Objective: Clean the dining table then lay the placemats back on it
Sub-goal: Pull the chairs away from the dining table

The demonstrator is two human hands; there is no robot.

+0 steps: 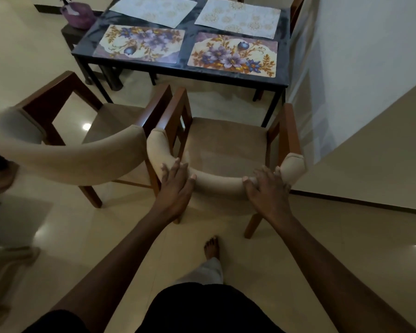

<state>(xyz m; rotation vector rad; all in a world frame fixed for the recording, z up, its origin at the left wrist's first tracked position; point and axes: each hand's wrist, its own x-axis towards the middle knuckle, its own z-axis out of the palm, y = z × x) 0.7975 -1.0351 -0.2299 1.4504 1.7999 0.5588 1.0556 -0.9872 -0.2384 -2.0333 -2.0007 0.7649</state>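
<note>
The dark dining table (187,42) stands ahead with several placemats lying flat on it. Two purple-flowered placemats lie nearest, one on the left (139,43) and one on the right (233,55). Two pale patterned mats, one at the far left (153,8) and one at the far right (238,16), lie behind them. Both my hands hold the padded beige backrest of a wooden chair (223,145) in front of the table. My left hand (175,183) grips its left part, and my right hand (267,188) grips its right part.
A second beige wooden chair (72,150) stands close to the left, almost touching the held one. A purple bag (78,15) sits on a dark stool left of the table. A white wall (360,68) runs along the right. Another person's foot (4,179) shows at the left edge.
</note>
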